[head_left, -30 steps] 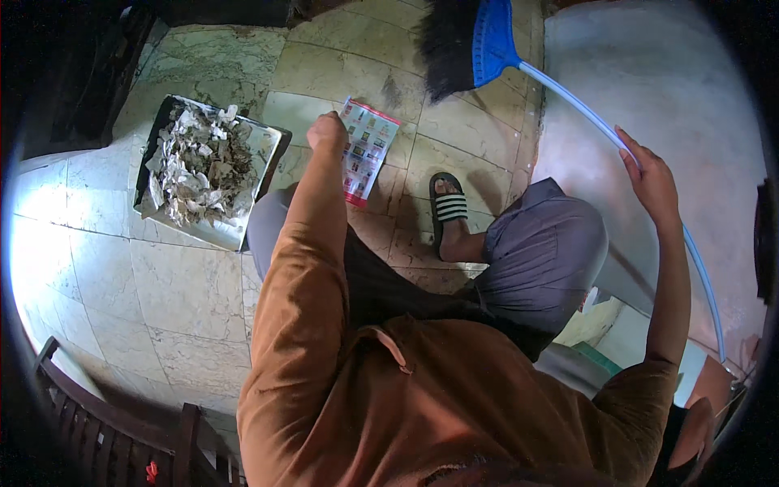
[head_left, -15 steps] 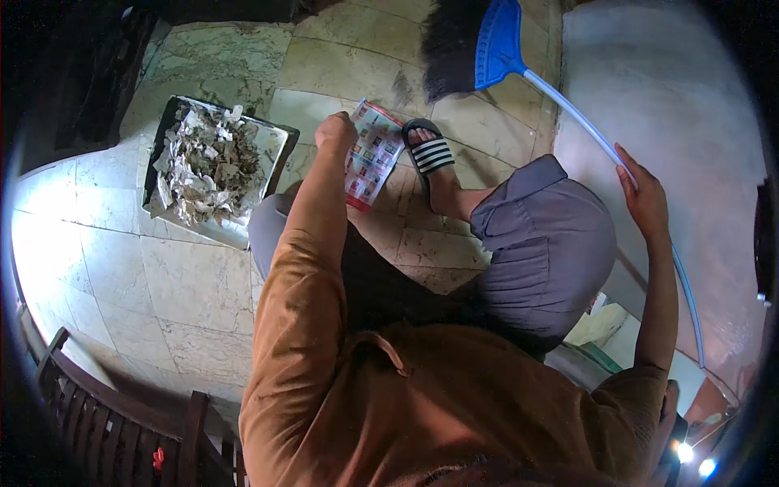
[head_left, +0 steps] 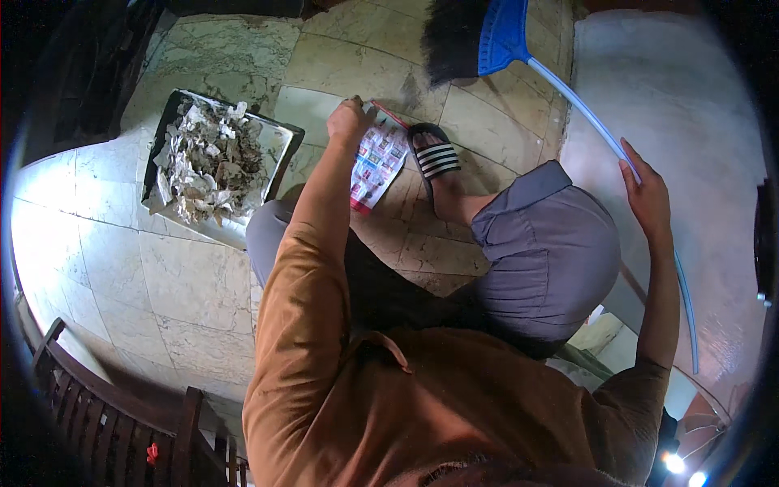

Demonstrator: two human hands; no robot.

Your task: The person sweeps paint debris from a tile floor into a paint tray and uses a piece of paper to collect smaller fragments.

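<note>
Left hand (head_left: 349,122): fingers pinch the leaflet (head_left: 378,165); tray (head_left: 280,146) of scraps just left.
Right hand (head_left: 647,197): fingers curl around the broom handle (head_left: 580,112).

Left hand (head_left: 349,122) sits at 11 o'clock, closed on a printed sheet (head_left: 377,162). Just beside it at 10 o'clock, a dustpan (head_left: 280,150) heaped with paper scraps blocks that side. Sandalled foot (head_left: 434,158) touches the sheet's 3 o'clock edge. Broom head (head_left: 475,36) closes off 12 o'clock. Bare floor tiles (head_left: 122,268) at 8–9 o'clock leave open passage. Right hand (head_left: 645,195) at 3 o'clock grips the broom handle (head_left: 584,114); bent knee (head_left: 544,252) fills the gap between both hands. Wooden chair (head_left: 105,422) stands at 7 o'clock.
</note>
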